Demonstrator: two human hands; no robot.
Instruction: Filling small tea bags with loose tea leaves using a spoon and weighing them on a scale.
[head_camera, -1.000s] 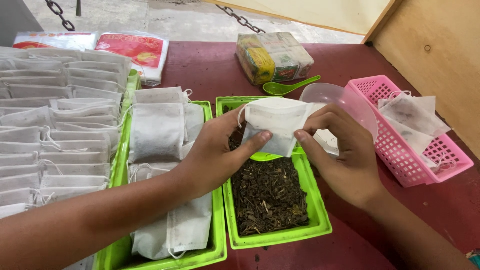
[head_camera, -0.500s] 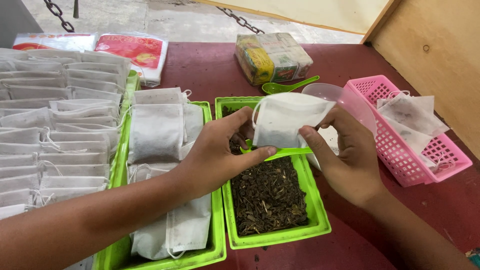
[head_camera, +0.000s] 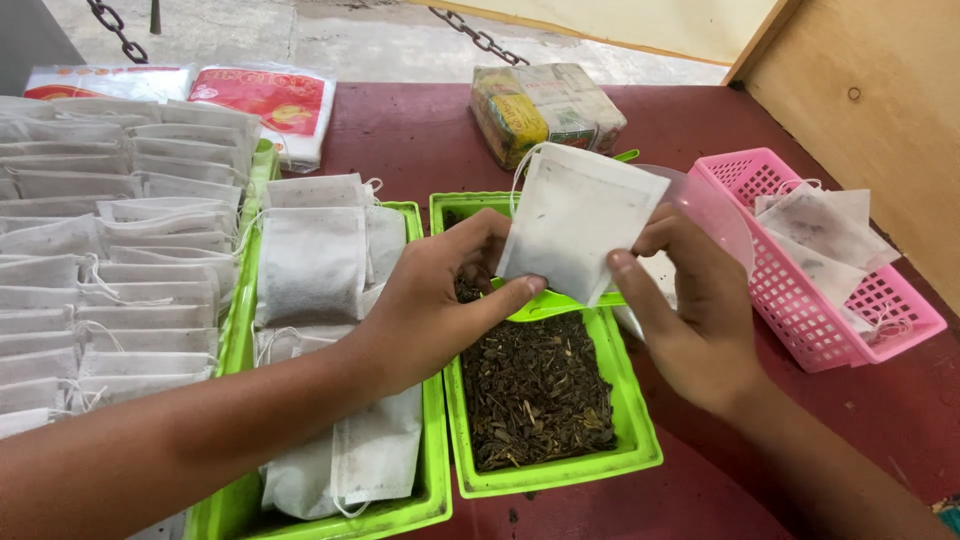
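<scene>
Head view. You hold one white filter bag (head_camera: 578, 220) with both hands above the green tray of loose dried leaves (head_camera: 535, 385). Your left hand (head_camera: 435, 300) pinches the bag's lower left corner: the thumb lies across the front of the lower edge, and the other fingers curl behind it. Your right hand (head_camera: 690, 310) pinches the lower right corner, with the thumb tip on the front face and the fingers hidden behind the bag. Both hands are closed on the bag; neither is spread wide.

The bag stands nearly upright, tilted slightly to the right, with its drawstring loop showing at the upper left edge. Holding it by the two lower corners keeps the flat face toward you and places it directly over the leaf tray, so any spill would probably fall back into the tray. A green scoop (head_camera: 555, 303) lies across the tray just beneath the bag, close to your left thumb.

To your left, a second green tray (head_camera: 425, 510) holds flat bags, and rows of similar bags (head_camera: 110, 250) lie beyond it. To your right stand a clear plastic bowl (head_camera: 715, 215) and a pink basket (head_camera: 830, 330) containing a few bags.
</scene>
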